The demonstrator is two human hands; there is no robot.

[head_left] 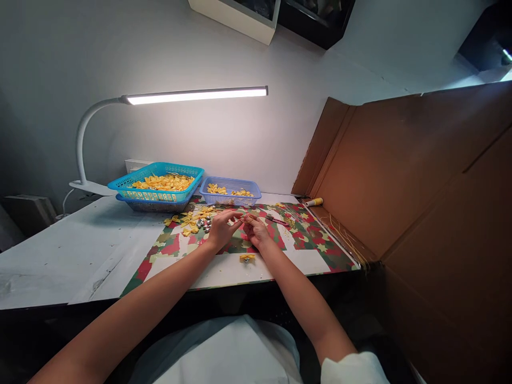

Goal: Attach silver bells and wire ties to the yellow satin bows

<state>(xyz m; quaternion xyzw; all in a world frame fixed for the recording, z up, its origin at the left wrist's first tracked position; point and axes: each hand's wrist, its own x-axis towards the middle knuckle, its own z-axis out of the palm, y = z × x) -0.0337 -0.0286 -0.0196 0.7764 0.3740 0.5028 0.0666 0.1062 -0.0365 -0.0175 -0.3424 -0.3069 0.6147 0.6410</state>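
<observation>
My left hand (pixel 224 228) and my right hand (pixel 255 230) meet fingertip to fingertip above a camouflage-patterned mat (pixel 160 250). Both are pinched closed on something too small to make out. Just in front of them lies a yellow bow (pixel 247 258) with a silvery piece at its middle. To the left of my left hand are loose yellow bows (pixel 190 220) and a cluster of small silver bells or beads (pixel 205 224). A pair of reddish tweezers or snips (pixel 277 220) rests beyond my right hand.
A blue basket (pixel 120 184) heaped with yellow bows sits on another basket at the back left. Beside it stands a smaller purple-blue basket (pixel 230 200). A lamp (pixel 196 96) reaches overhead. Tall cardboard (pixel 420 170) walls the right side, near a yellow-and-white tube (pixel 314 202).
</observation>
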